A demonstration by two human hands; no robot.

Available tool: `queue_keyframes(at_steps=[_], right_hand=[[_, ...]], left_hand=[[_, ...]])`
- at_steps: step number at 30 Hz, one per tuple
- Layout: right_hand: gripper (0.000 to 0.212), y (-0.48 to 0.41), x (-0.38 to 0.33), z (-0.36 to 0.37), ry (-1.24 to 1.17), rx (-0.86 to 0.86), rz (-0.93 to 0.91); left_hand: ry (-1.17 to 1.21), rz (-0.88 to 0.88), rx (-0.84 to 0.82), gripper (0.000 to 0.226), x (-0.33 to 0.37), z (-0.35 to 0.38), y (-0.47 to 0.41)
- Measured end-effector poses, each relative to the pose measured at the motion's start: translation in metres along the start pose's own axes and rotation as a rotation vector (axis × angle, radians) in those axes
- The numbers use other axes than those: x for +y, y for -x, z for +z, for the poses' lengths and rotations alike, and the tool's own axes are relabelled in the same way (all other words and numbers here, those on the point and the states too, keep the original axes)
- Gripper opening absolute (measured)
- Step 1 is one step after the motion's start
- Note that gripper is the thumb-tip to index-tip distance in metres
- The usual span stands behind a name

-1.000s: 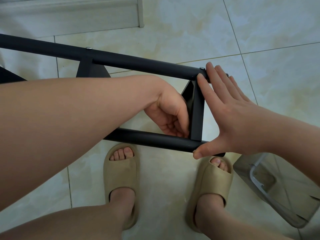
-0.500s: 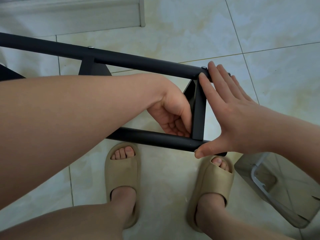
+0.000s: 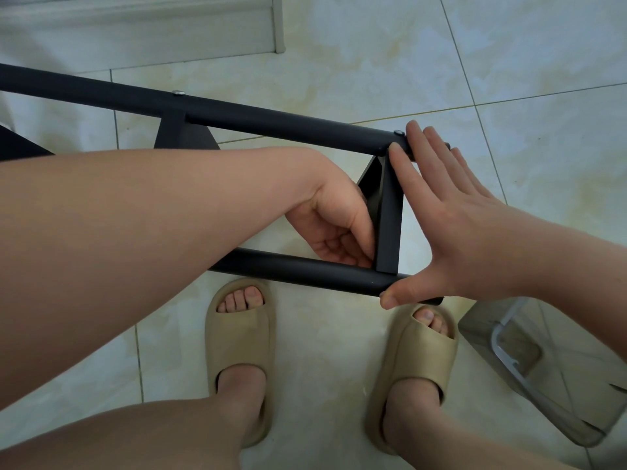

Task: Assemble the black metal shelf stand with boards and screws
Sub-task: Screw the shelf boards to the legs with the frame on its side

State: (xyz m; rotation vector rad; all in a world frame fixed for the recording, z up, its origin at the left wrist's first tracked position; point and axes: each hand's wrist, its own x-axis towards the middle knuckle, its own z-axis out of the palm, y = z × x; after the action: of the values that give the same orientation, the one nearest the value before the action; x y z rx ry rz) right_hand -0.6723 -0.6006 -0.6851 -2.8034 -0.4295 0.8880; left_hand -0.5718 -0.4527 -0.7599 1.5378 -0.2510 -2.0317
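The black metal shelf stand lies on its side over the tiled floor, with a far tube [image 3: 271, 115] and a near tube [image 3: 298, 268] joined by a flat black cross bracket [image 3: 389, 218]. My left hand [image 3: 334, 225] reaches between the tubes and its fingers pinch the left face of the bracket near the near tube. My right hand [image 3: 451, 212] is spread flat across the stand's end, fingertips on the far tube, thumb pressed on the near tube. Small silver screw heads [image 3: 398, 132] sit on the far tube.
My two feet in beige slides [image 3: 241, 340] stand just below the near tube. A clear plastic container [image 3: 543, 374] lies on the floor at the lower right. A second black bracket [image 3: 185, 135] hangs off the far tube. A pale baseboard [image 3: 142, 28] runs along the top left.
The stand and both hands have shifted very slightly to the right; the grips look the same.
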Motion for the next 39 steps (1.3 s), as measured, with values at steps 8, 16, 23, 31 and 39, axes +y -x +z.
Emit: queue_keyframes(at_steps=[8, 16, 23, 31, 39], right_hand=[[0.154, 0.0001, -0.0004, -0.0003, -0.001, 0.003, -0.001], [0.154, -0.0006, 0.0007, 0.0000, -0.004, 0.003, -0.001], [0.155, 0.0000, 0.0010, 0.0007, -0.002, 0.009, -0.004], [0.154, -0.0007, 0.0018, 0.0024, 0.005, 0.016, -0.009], [0.154, -0.0011, 0.0024, 0.0028, 0.004, 0.021, -0.005]], left_hand=[[0.062, 0.009, 0.007, 0.019, 0.0032, 0.0025, 0.0000], [0.099, 0.025, -0.034, 0.017, -0.0015, 0.0009, 0.0030], [0.029, -0.012, 0.017, 0.016, 0.0024, 0.0016, -0.0006], [0.070, 0.022, 0.005, 0.019, 0.0026, 0.0033, 0.0007], [0.110, 0.056, -0.016, 0.017, -0.0032, 0.0023, 0.0011]])
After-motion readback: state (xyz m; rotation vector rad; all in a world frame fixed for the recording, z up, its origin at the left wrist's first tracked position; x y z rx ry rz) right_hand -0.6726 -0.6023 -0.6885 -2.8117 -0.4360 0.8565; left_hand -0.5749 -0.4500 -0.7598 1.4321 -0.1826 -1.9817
